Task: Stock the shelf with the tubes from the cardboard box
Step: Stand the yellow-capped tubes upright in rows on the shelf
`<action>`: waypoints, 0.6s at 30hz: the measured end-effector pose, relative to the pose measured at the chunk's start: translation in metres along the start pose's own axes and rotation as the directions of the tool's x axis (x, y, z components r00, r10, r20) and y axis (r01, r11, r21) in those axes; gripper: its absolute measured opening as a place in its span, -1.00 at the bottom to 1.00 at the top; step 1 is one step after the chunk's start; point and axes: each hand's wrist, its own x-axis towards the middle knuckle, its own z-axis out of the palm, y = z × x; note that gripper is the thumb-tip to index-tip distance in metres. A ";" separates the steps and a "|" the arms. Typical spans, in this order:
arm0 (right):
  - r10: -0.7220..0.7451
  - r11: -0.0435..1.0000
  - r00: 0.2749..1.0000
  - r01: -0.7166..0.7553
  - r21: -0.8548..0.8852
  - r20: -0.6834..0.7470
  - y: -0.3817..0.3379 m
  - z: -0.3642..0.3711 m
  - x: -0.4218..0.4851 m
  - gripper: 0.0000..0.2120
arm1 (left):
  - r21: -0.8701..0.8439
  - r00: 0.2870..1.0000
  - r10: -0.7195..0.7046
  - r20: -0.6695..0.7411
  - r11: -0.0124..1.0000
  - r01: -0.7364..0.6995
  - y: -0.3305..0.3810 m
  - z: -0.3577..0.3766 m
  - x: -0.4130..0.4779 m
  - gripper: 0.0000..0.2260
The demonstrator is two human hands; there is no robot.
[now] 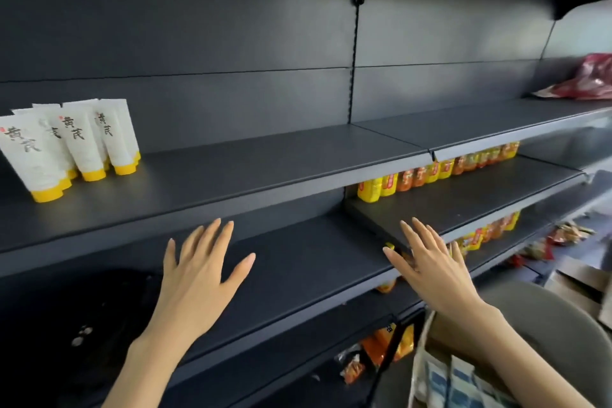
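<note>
Several white tubes (71, 142) with yellow caps and black lettering stand cap-down at the left end of a dark shelf (265, 162). My left hand (202, 272) hovers below that shelf's front edge with fingers spread and straight, holding nothing. My right hand (433, 265) is also flat and spread, over the lower shelf near the joint between two shelf bays, and it holds nothing. At the bottom right, a cardboard box (440, 338) shows its edge, with white and blue packs (463, 381) inside.
Yellow and orange packets (437, 172) line the back of the right-hand lower shelf (463, 202), with more on the shelf below. A red bag (589, 83) lies at the far right of the upper shelf. A black bag (82, 325) sits at lower left. More cardboard (583, 285) lies at the right.
</note>
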 end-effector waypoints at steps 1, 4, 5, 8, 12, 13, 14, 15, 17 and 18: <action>0.032 1.000 0.999 -0.032 0.000 -0.003 0.013 0.002 -0.006 -0.22 | -0.004 0.999 0.032 0.019 0.999 -0.032 0.012 0.006 0.001 -0.09; 0.079 0.997 0.997 -0.079 -0.004 -0.026 0.041 0.011 -0.020 -0.29 | -0.009 0.989 0.098 0.108 0.995 -0.098 0.038 0.028 -0.003 -0.15; 0.111 0.994 0.994 -0.111 -0.004 -0.024 0.051 0.015 -0.026 -0.31 | -0.014 0.983 0.131 0.131 0.991 -0.130 0.048 0.037 -0.004 -0.17; 0.221 0.975 0.975 -0.221 -0.009 0.025 0.080 0.027 -0.043 -0.32 | -0.048 0.958 0.213 0.193 0.977 -0.207 0.067 0.065 0.002 -0.09; 0.349 0.937 0.935 -0.349 -0.018 0.068 0.109 0.043 -0.065 -0.34 | -0.111 0.927 0.295 0.233 0.955 -0.276 0.087 0.098 0.021 -0.14; 0.380 0.925 0.923 -0.379 -0.024 0.070 0.116 0.047 -0.071 -0.35 | -0.122 0.917 0.311 0.250 0.950 -0.289 0.093 0.106 0.025 -0.15; 0.408 0.913 0.910 -0.407 -0.028 0.072 0.122 0.052 -0.076 -0.35 | -0.135 0.905 0.328 0.269 0.944 -0.302 0.100 0.114 0.028 -0.16; 0.436 0.900 0.897 -0.435 -0.030 0.078 0.128 0.057 -0.081 -0.34 | -0.147 0.893 0.347 0.287 0.937 -0.317 0.107 0.122 0.031 -0.16; 0.498 0.867 0.861 -0.498 -0.033 0.101 0.138 0.068 -0.090 -0.34 | -0.165 0.861 0.391 0.325 0.920 -0.355 0.119 0.138 0.035 -0.16; 0.528 0.849 0.842 -0.528 -0.035 0.110 0.142 0.074 -0.095 -0.33 | -0.176 0.844 0.413 0.341 0.910 -0.375 0.124 0.146 0.038 -0.16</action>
